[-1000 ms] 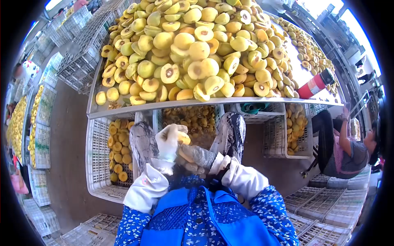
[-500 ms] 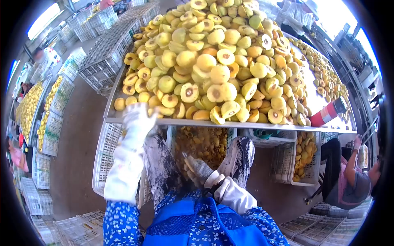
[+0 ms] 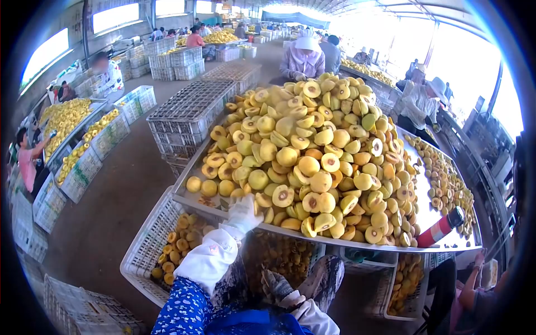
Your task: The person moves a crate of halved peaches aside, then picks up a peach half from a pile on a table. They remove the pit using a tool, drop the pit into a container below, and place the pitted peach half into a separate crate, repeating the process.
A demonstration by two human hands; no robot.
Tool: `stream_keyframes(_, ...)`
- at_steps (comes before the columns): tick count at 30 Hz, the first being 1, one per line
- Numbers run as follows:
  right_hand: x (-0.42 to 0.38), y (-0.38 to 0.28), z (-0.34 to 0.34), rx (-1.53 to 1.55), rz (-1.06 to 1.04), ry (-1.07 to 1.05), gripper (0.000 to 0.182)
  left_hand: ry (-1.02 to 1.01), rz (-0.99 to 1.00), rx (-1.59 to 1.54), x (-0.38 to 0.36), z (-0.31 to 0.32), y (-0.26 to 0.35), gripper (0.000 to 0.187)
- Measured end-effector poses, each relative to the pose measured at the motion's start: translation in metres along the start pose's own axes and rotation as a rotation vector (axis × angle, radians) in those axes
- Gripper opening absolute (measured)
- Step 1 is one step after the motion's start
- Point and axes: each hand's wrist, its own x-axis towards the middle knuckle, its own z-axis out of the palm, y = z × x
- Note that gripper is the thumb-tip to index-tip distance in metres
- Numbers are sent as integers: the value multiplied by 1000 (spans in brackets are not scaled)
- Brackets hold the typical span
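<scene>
The left hand (image 3: 243,214), beside the right hand (image 3: 277,283) a second ago, is now at the fruit (image 3: 309,166) heaped on the table (image 3: 424,204), near left — so the hands work apart. Its fingers curl loosely against fruit; whether either hand grips anything cannot be told.

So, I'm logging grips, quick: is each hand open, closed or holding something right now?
Left hand: at the fruit pile's near edge; grip cannot be told.
Right hand: low, unclear; open or closed cannot be told.
</scene>
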Motion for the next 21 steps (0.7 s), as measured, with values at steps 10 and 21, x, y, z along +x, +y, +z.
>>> stream_keyframes(10,-2,-33,-22,-856,-578,346,35,97,-193,-1645,-25,24,-6,31)
stream_keyframes(21,0,-87,22,-1240,-608,454,24,-218,-568,-2278,-75,80,-9,42)
